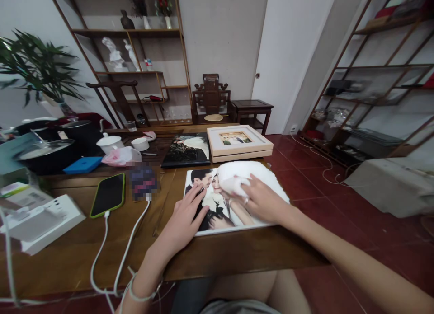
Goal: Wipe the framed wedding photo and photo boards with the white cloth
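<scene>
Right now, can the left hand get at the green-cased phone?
Probably yes: the left hand lies spread on the couple's portrait, gripping nothing, and the green-cased phone sits nearby; the white cable between them looks easy to clear.

White fluffy cloth (259, 171), flat couple photo (219, 203) partly beneath

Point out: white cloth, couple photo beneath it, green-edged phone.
White cloth (261, 171): head view, upper fabric.
Couple photo (220, 204): head view, middle of the print.
Green-edged phone (108, 194): head view, middle of screen.
</scene>
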The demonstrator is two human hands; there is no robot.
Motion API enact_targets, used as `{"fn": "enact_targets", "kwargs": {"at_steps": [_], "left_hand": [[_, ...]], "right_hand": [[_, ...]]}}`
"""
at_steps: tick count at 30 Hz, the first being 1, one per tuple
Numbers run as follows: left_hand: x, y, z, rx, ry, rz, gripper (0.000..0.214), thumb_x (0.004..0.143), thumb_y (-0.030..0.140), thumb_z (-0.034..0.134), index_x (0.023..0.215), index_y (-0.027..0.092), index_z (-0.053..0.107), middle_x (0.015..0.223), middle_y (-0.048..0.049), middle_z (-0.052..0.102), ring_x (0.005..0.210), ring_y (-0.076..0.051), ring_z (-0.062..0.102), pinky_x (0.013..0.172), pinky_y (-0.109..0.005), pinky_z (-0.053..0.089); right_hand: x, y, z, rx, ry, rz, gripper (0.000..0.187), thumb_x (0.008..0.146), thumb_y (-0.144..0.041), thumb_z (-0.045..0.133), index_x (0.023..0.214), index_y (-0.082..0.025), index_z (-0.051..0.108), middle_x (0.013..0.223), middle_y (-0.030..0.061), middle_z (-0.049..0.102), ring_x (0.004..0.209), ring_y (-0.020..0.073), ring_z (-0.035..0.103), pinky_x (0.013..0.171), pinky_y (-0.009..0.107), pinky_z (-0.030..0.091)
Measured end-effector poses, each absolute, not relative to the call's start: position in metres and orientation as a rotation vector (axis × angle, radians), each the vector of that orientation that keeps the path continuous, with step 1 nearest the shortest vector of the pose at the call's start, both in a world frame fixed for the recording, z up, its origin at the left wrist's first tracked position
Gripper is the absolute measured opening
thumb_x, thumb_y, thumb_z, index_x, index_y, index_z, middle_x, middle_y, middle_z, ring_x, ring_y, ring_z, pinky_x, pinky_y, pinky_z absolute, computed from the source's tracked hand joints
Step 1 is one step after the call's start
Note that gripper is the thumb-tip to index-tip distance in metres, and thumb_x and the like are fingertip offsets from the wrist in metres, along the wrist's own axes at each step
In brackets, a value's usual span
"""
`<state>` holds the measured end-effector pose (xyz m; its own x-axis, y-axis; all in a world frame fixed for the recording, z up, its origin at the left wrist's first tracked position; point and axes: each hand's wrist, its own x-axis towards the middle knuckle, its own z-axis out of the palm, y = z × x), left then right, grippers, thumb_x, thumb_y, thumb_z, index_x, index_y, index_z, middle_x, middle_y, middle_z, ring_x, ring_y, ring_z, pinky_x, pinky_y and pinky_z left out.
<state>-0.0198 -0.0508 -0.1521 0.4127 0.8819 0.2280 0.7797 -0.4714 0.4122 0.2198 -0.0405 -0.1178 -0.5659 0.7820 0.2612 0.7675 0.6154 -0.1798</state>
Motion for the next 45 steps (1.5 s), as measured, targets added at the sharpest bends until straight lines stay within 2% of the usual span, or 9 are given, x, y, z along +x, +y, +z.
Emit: {"fn": "enact_targets", "kwargs": {"at_steps": [5, 10, 16, 22, 25, 30, 34, 38, 45], "left_hand": [[-0.018, -0.053, -0.148, 2.385, 1.484, 0.590, 0.042, 0.093, 0.037, 0.035, 0.132, 0.022, 0.042, 0.146, -0.0106, 0.034, 0.137, -0.024, 0.025, 0.104, -0.048, 0.031], [-0.018, -0.051, -0.149, 2.374, 1.476, 0.605, 0.042, 0.093, 0.037, 0.035, 0.131, 0.023, 0.042, 0.146, -0.0108, 0.034, 0.136, -0.023, 0.025, 0.104, -0.049, 0.030], [-0.015, -0.052, -0.145, 2.350, 1.517, 0.532, 0.049, 0.094, 0.038, 0.031, 0.139, 0.020, 0.030, 0.149, -0.0101, 0.028, 0.138, -0.023, 0.022, 0.107, -0.048, 0.026], [-0.014, -0.053, -0.143, 2.364, 1.549, 0.478, 0.049, 0.094, 0.039, 0.027, 0.139, 0.021, 0.030, 0.149, -0.0078, 0.028, 0.138, -0.022, 0.022, 0.106, -0.047, 0.027], [-0.014, -0.053, -0.144, 2.384, 1.540, 0.476, 0.049, 0.094, 0.037, 0.028, 0.140, 0.021, 0.028, 0.150, -0.0078, 0.027, 0.138, -0.021, 0.020, 0.106, -0.047, 0.028], [-0.014, -0.053, -0.142, 2.393, 1.537, 0.477, 0.047, 0.094, 0.035, 0.029, 0.139, 0.021, 0.031, 0.149, -0.0094, 0.029, 0.138, -0.022, 0.022, 0.105, -0.047, 0.028], [-0.013, -0.054, -0.142, 2.391, 1.556, 0.485, 0.046, 0.094, 0.034, 0.029, 0.138, 0.019, 0.032, 0.149, -0.0099, 0.029, 0.138, -0.021, 0.021, 0.106, -0.046, 0.029], [-0.012, -0.053, -0.145, 2.387, 1.566, 0.493, 0.047, 0.094, 0.035, 0.029, 0.138, 0.019, 0.032, 0.149, -0.0095, 0.027, 0.138, -0.021, 0.021, 0.106, -0.046, 0.029], [-0.012, -0.052, -0.145, 2.407, 1.556, 0.495, 0.046, 0.094, 0.035, 0.029, 0.137, 0.018, 0.033, 0.148, -0.0105, 0.030, 0.138, -0.021, 0.022, 0.105, -0.046, 0.030]], "right_hand": [[0.229, -0.006, -0.116, -1.414, -2.470, -0.034, 0.022, 0.084, -0.012, 0.039, 0.085, -0.012, 0.061, 0.097, 0.0144, 0.063, 0.093, 0.0246, 0.058, 0.089, 0.041, 0.039], [0.220, -0.037, -0.124, -1.250, -2.551, -0.015, 0.023, 0.086, -0.016, 0.040, 0.092, -0.011, 0.062, 0.116, 0.0197, 0.059, 0.125, 0.0271, 0.039, 0.104, 0.051, 0.022], [0.210, -0.117, -0.124, -1.147, -2.595, 0.214, 0.021, 0.071, -0.012, 0.049, 0.087, -0.014, 0.063, 0.134, 0.0174, 0.048, 0.133, 0.0293, 0.027, 0.108, 0.058, 0.011], [0.220, -0.100, -0.108, -1.163, -2.585, 0.286, 0.021, 0.085, -0.018, 0.043, 0.091, -0.016, 0.064, 0.126, 0.0149, 0.054, 0.124, 0.0243, 0.041, 0.107, 0.044, 0.023], [0.228, -0.056, -0.109, -1.227, -2.572, 0.190, 0.029, 0.092, -0.028, 0.036, 0.097, -0.015, 0.062, 0.108, 0.0142, 0.062, 0.113, 0.0275, 0.049, 0.097, 0.043, 0.034], [0.237, 0.002, -0.119, -1.423, -2.510, 0.087, 0.032, 0.093, -0.033, 0.034, 0.085, -0.014, 0.058, 0.087, 0.0130, 0.059, 0.087, 0.0254, 0.054, 0.077, 0.036, 0.042], [0.235, 0.001, -0.122, -1.422, -2.454, 0.073, 0.028, 0.092, -0.030, 0.036, 0.083, -0.015, 0.058, 0.089, 0.0125, 0.059, 0.090, 0.0248, 0.053, 0.079, 0.036, 0.041], [0.231, -0.044, -0.119, -1.293, -2.500, 0.086, 0.024, 0.090, -0.023, 0.038, 0.087, -0.015, 0.061, 0.105, 0.0154, 0.062, 0.110, 0.0280, 0.048, 0.092, 0.043, 0.036], [0.228, -0.136, -0.119, -1.124, -2.623, 0.230, 0.017, 0.070, -0.009, 0.048, 0.076, -0.018, 0.062, 0.134, 0.0130, 0.049, 0.131, 0.0281, 0.032, 0.108, 0.053, 0.019]]}}
